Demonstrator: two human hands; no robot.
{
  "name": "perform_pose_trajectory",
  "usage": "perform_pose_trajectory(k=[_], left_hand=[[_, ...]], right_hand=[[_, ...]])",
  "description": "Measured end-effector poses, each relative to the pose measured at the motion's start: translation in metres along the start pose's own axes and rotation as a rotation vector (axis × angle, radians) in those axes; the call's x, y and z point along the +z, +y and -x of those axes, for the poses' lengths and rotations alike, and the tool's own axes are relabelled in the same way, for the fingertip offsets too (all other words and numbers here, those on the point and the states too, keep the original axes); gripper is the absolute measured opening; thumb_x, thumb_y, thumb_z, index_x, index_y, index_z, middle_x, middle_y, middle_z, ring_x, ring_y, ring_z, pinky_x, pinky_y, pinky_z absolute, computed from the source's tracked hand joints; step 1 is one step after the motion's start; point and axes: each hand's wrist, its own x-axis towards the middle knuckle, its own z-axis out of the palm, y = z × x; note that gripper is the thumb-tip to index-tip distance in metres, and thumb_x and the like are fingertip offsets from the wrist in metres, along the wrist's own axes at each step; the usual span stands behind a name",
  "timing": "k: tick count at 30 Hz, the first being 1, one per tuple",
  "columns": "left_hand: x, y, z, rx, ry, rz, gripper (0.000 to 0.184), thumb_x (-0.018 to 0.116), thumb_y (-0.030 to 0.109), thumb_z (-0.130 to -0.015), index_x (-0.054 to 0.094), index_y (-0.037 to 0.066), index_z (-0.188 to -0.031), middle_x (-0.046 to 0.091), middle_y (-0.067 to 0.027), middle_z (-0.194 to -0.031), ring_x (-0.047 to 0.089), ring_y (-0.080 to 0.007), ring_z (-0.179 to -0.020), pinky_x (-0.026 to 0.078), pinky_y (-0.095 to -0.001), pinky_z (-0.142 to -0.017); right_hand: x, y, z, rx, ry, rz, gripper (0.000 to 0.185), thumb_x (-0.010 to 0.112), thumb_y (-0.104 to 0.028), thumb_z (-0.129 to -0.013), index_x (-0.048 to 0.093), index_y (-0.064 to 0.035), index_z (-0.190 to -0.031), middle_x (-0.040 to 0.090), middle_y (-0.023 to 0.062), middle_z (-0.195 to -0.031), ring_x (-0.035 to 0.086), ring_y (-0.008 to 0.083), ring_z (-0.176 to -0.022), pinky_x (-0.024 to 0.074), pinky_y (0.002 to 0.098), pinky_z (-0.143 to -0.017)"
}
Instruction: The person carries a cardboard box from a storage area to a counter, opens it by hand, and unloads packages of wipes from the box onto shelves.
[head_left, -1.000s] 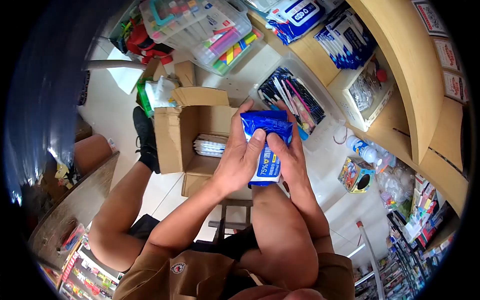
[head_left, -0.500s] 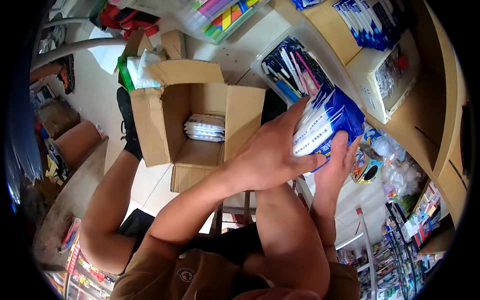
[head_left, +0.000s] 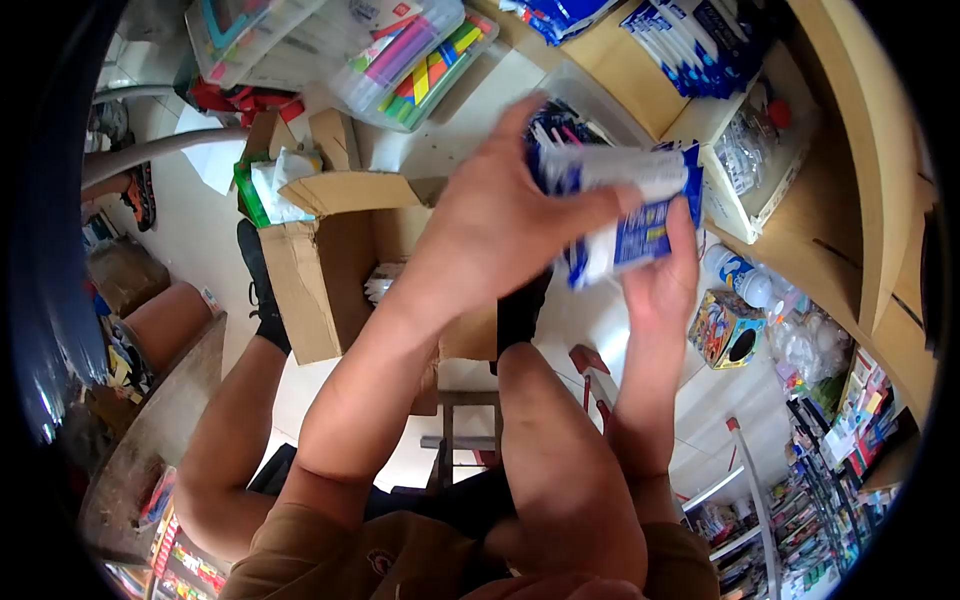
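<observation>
A blurred stack of blue and white wipes packs [head_left: 635, 220] is held between my two hands, in front of the clear bin of pens [head_left: 575, 115]. My left hand [head_left: 500, 205] has its thumb over the packs and its fingers reaching behind their left end. From the right and below, my right hand [head_left: 665, 255] grips the same packs, its fingers partly hidden. An open cardboard box [head_left: 300, 290] stands on the floor to the left, partly covered by my left forearm. Some white packs [head_left: 382, 283] show inside it.
Clear cases of markers [head_left: 425, 80] lie at the top. More blue packs [head_left: 690, 45] and a white bin [head_left: 750, 170] rest on the wooden shelf at the right. A colourful box [head_left: 725, 328], a bottle [head_left: 737, 275] and metal legs [head_left: 755, 500] are below. Another person's shoe [head_left: 140, 195] shows far left.
Since the earlier frames, the packs were first upright between my hands, then tilted at the right, and now lie more level. My left hand has risen, its forearm now covering more of the box.
</observation>
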Motion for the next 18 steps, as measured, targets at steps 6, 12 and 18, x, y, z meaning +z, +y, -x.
perform_pose_trajectory(k=[6,12,18], left_hand=[[0.057,-0.029,-0.052,-0.009,0.261,0.615,0.072,0.084,0.01,-0.081,0.041,-0.011,-0.136,0.066,-0.0156,-0.117,0.065,-0.0198,-0.105,0.049,-0.0313,-0.097],[0.09,-0.028,-0.137,0.015,0.369,0.648,0.075,0.085,0.011,-0.08,0.042,-0.01,-0.137,0.064,-0.0183,-0.115,0.064,-0.0219,-0.101,0.052,-0.0322,-0.087],[0.098,-0.057,-0.165,0.045,0.541,0.319,0.07,0.086,0.018,-0.08,0.051,-0.009,-0.134,0.062,-0.0115,-0.107,0.06,-0.0185,-0.089,0.051,-0.0315,-0.079]], right_hand=[[0.042,0.03,-0.048,-0.127,0.205,-0.274,0.047,0.074,-0.027,-0.095,0.057,-0.0028,-0.132,0.066,0.0098,-0.125,0.062,0.0222,-0.116,0.0484,0.0437,-0.106],[0.034,0.015,-0.084,-0.069,0.215,-0.427,0.061,0.071,-0.039,-0.096,0.05,-0.0003,-0.138,0.06,0.0128,-0.133,0.057,0.0282,-0.123,0.0417,0.045,-0.111],[0.018,0.017,-0.078,0.127,0.121,-0.503,0.068,0.067,-0.039,-0.097,0.043,0.0061,-0.141,0.046,0.0245,-0.146,0.045,0.0369,-0.136,0.0343,0.0463,-0.118]])
